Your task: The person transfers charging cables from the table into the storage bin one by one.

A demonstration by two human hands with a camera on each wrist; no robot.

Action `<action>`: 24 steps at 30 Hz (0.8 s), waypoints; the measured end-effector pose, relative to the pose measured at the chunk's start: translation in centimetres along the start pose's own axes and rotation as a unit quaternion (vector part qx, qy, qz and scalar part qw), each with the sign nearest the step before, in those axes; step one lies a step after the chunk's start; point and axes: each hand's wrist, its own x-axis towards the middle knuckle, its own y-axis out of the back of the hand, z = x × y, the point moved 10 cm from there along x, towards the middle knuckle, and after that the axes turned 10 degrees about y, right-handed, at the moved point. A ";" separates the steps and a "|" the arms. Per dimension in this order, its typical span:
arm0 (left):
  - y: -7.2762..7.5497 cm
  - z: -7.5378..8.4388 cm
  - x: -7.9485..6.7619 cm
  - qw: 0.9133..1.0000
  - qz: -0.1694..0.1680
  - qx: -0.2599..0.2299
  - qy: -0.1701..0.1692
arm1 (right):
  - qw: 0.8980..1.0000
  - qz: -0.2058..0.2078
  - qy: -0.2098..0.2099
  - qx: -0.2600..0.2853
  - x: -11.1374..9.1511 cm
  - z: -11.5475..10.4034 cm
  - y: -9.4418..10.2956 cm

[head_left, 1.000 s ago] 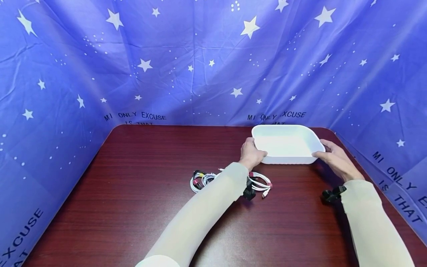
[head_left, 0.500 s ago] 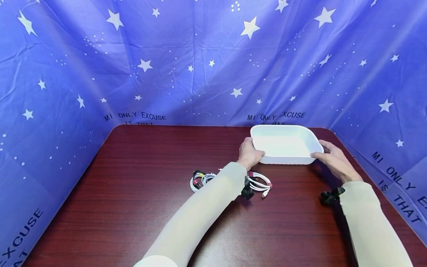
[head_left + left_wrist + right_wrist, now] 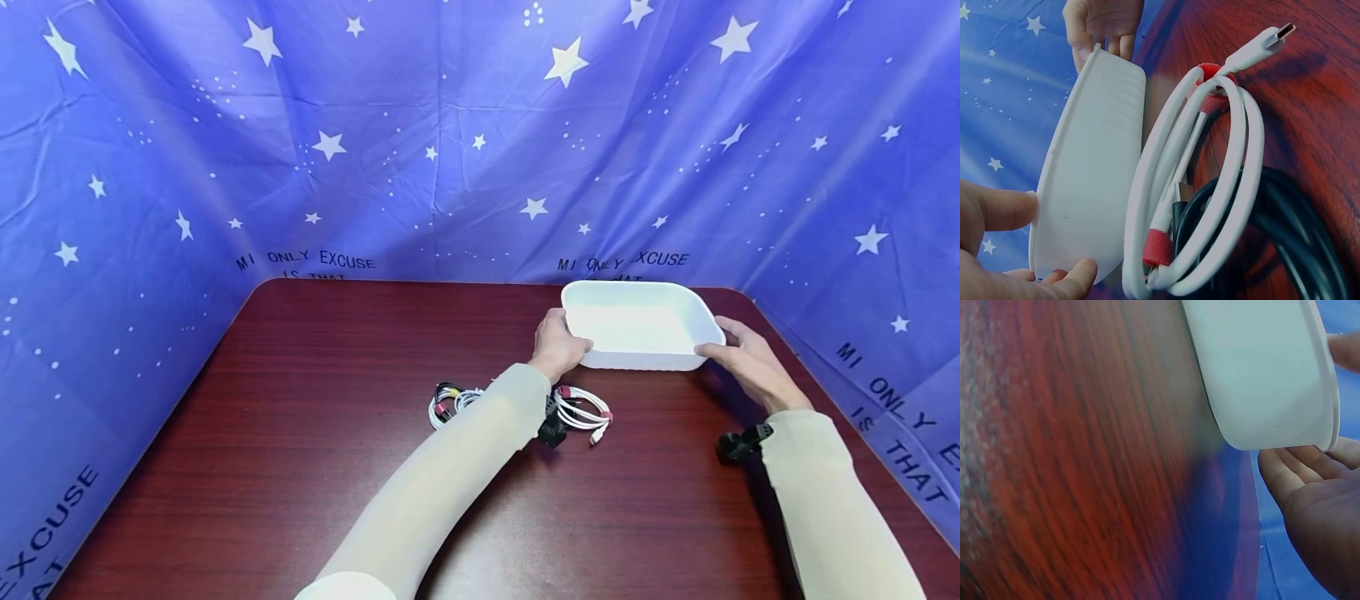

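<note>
A white rectangular plastic basin [image 3: 641, 361] with rounded corners sits near the far right part of the table, its inside facing up with nothing in it. My left hand [image 3: 558, 346] grips its left end, thumb on the rim and fingers along the side. At the opposite end my right hand [image 3: 753, 364] holds it, thumb over the front right corner. The left wrist view shows the outer wall of the basin [image 3: 1091, 156] between thumb and fingers. In the right wrist view, fingers [image 3: 1291, 469] lie against the end of the basin [image 3: 1266, 369].
Under and beside my left forearm lie coiled cables: a white one [image 3: 588, 412] with red ties and a mixed bundle [image 3: 444, 408] further left. A black cable [image 3: 1297, 231] lies by the white coil. A starry blue curtain [image 3: 450, 167] surrounds the dark red wooden table [image 3: 300, 467].
Both hands have shifted the basin slightly to the left. Their hold on it looks the same, and the cables have stayed in place.
</note>
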 end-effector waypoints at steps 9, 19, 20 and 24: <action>0.2 -0.1 0.2 1.000 -0.002 -0.009 -0.003 | 1.000 0.002 0.007 -0.009 0.0 -0.3 -0.2; 0.7 -0.5 0.7 1.000 -0.010 -0.004 0.004 | 1.000 0.002 0.008 -0.021 0.0 -0.8 -0.7; 0.7 -0.5 0.7 1.000 -0.011 -0.004 0.005 | 1.000 0.002 0.010 -0.020 0.0 -0.9 -0.7; 0.9 -0.6 0.8 1.000 -0.014 -0.005 0.003 | 1.000 0.001 0.021 -0.006 0.1 -1.2 -1.0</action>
